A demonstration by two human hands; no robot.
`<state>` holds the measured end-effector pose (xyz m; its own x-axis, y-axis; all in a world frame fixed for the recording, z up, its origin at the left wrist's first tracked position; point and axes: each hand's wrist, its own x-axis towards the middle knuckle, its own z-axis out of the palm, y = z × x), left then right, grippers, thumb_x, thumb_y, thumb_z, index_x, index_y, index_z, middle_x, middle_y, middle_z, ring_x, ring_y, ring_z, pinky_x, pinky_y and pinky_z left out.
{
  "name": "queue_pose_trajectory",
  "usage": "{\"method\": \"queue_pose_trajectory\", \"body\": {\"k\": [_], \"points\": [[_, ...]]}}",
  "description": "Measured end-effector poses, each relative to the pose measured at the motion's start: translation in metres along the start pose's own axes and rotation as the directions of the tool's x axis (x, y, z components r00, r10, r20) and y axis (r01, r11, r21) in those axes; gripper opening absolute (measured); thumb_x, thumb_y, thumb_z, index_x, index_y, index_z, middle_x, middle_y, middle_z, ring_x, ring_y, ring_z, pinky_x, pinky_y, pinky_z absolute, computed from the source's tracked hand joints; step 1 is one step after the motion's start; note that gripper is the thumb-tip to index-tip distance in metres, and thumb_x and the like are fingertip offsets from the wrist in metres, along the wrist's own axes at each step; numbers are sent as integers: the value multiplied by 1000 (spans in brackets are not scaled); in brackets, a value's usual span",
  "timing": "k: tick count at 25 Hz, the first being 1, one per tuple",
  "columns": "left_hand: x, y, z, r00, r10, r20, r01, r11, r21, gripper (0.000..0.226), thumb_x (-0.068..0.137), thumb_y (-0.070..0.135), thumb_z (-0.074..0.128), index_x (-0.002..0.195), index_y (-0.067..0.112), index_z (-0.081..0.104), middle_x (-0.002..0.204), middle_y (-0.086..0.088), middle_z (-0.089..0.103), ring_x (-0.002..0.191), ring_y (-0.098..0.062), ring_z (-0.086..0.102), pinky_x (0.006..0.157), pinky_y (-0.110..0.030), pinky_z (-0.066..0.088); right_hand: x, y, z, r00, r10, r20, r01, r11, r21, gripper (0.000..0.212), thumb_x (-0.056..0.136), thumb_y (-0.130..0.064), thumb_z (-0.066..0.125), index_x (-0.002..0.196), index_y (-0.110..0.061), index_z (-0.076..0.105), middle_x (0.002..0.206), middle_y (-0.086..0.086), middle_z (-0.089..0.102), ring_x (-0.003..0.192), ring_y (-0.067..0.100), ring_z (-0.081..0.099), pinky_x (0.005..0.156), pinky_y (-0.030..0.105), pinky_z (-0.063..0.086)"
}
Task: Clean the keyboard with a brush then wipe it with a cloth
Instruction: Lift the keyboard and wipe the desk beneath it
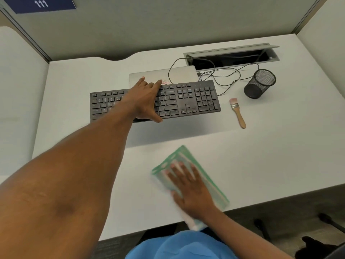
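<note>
**Cloth under right grip, keyboard ahead of it toward the far edge**

- Right grip [192, 189]: palm down, fingers straight and slightly spread, pressing flat on the green-and-white folded cloth [214, 191]. Nothing is pinched. The picture is blurred here.
- The cloth lies near the front edge of the white bench [270, 156], right of centre. One corner hangs over that edge.
- Left grip [144, 99]: arm stretched out, hand spread across the black flat full-size keyboard [186, 101]. The thumb is at the keyboard's near edge and the fingertips at its far edge. The fingers look straight, resting on it and not clamped.
- The keyboard sits mid-bench with its long axis running left to right, slightly skewed. It lies ahead of the cloth and a little to the left, well apart from it.
- The wooden-handled flat brush with pale bristles [238, 113] lies just beside the keyboard's right end. Its handle points to the front edge, its bristles away. No hand touches it.
- Behind the keyboard lies a closed silver laptop [179, 74]. A black mesh pen cup [259, 84] stands toward the far right.

Judgement: the right grip is nearer both the brush and the cloth, and the left looks set to steady the keyboard. If wiping comes next, the cloth travels forward and slightly left. Strokes would then best run along the keyboard's long axis. Whether the brushing is done cannot be told.
</note>
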<state>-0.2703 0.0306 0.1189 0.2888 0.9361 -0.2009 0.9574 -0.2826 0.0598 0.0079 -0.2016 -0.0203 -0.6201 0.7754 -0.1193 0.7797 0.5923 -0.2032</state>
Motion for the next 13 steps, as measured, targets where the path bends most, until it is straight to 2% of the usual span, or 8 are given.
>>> {"method": "queue_pose_trajectory", "body": {"k": [3, 7, 10, 13], "points": [[7, -2, -5, 1000, 2, -1, -2, 1000, 3, 149, 60, 83, 80, 166, 8, 6, 157, -21, 47, 148, -40, 38, 132, -48, 5, -4, 69, -20, 974, 225, -35, -227, 973, -43, 68, 103, -49, 32, 162, -32, 2, 170, -5, -6, 157, 21, -5, 123, 55, 16], [13, -6, -11, 1000, -14, -19, 14, 1000, -14, 149, 61, 80, 82, 166, 7, 6, 158, -20, 46, 150, -38, 37, 133, -46, 3, 55, 100, -32, 922, 377, -86, -381, 924, -36, 70, 101, -48, 34, 162, -29, 7, 171, 0, 2, 157, 23, 0, 122, 56, 15], [14, -8, -13, 999, -22, -27, 22, 1000, -21, 148, 62, 79, 82, 166, 6, 6, 157, -20, 47, 149, -37, 38, 133, -45, 2, 120, 81, -35, 914, 397, -80, -398, 917, -2, 69, 101, -49, 32, 162, -26, 12, 170, 5, 1, 157, 25, 0, 123, 57, 12], [13, -13, -12, 1000, -26, -15, 26, 999, -28, 150, 61, 80, 82, 166, 5, 5, 157, -21, 46, 150, -38, 37, 132, -45, 2, 162, 36, -29, 951, 303, -65, -302, 953, 34, 67, 101, -49, 33, 162, -26, 16, 170, 4, 0, 157, 27, -7, 123, 58, 9]]}}
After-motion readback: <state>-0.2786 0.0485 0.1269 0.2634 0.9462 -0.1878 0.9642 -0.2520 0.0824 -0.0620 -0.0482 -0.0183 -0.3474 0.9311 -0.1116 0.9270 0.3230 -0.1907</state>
